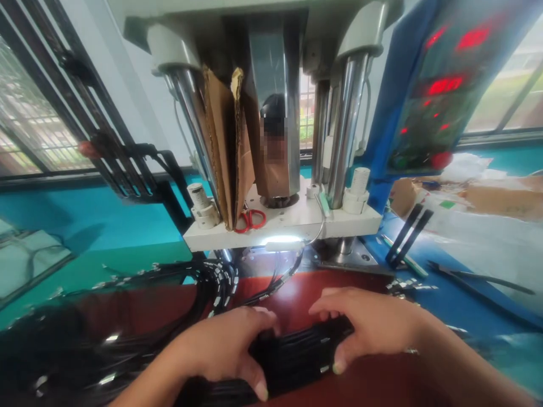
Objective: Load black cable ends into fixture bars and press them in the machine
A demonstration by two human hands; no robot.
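We see a pale white wall (139, 85) to the left of the press (292, 223), turning teal lower down. Farther left of the press, we have a barred window (34, 130) with greenery beyond it; a narrower window (306, 107) shows behind the press, between its columns, and another window (504, 90) stands far to its right. Daylight reaches us through all three. At the press's front edge, we find a bright white lamp (284, 244) glaring onto the red-brown worktop (292, 294) before it. A blue cabinet (382, 113) with blurred red displays (445, 85) leans into our view right of the press, above a blue tabletop (436, 282).
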